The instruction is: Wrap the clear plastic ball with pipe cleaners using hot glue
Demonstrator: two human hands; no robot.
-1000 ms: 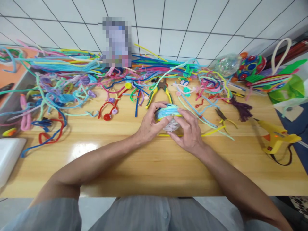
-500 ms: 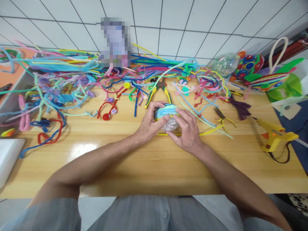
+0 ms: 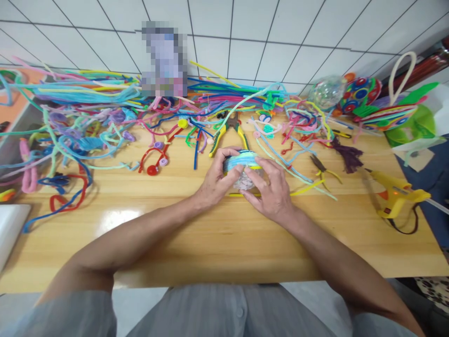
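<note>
A round clear ball [image 3: 244, 180], its upper part covered in blue and turquoise pipe cleaners with a yellow band below them, is held between both hands above the wooden table. My left hand [image 3: 218, 180] grips its left side, thumb across the front. On the right side, my right hand [image 3: 271, 189] holds it with the fingers over the yellow band and the thumb underneath. A yellow pipe cleaner [image 3: 306, 188] lies on the table, partly behind my right hand. Pliers with yellow and green handles [image 3: 242, 138] rest just beyond the ball.
Tangled pipe cleaners [image 3: 84, 142] cover the table's back and left. On the right are small pliers [image 3: 318, 164], a yellow glue gun [image 3: 396, 193], a purple tassel [image 3: 347, 154] and a clear ball [image 3: 328, 91]. A white tray [image 3: 12, 229] sits at the left edge.
My right index finger has shifted left and down onto the front of the ball, near the left thumb. The whole scene has slid slightly left in view.
</note>
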